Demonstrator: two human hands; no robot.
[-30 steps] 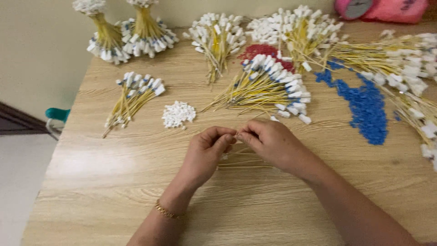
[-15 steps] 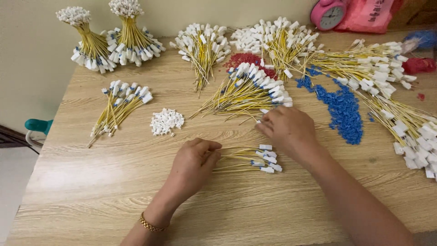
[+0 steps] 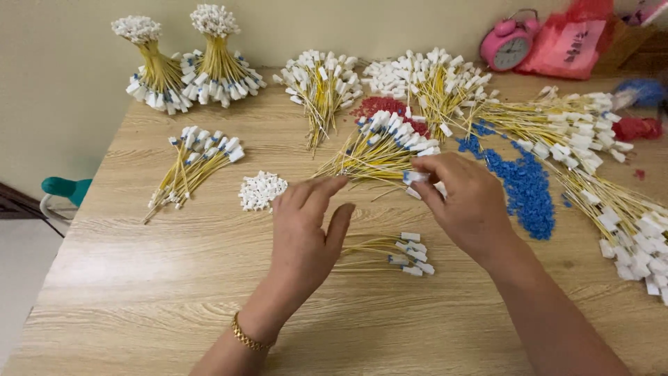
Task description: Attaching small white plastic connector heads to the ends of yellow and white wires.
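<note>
My right hand [image 3: 465,203] pinches the white connector end of a yellow wire [image 3: 416,177] at the near edge of a fanned bundle of yellow wires with white and blue plugs [image 3: 381,146]. My left hand [image 3: 306,233] hovers over the wooden table [image 3: 160,292] with fingers apart, holding nothing. Between the two hands lies a small bunch of yellow wires with white ends [image 3: 393,253]. A little heap of loose white plastic housings [image 3: 261,191] sits just left of the left hand.
More wire bundles lie at the left [image 3: 196,161] and along the right edge [image 3: 612,209]; two tied upright bundles [image 3: 182,66] stand at the back. Blue plastic bits [image 3: 523,186], red bits [image 3: 379,106], a pink alarm clock [image 3: 509,47] and a red bag [image 3: 572,43] are nearby.
My hands came apart from working together. The right hand reached up to the fanned bundle and took a wire end; the left hand lifted off the small bunch and opened.
</note>
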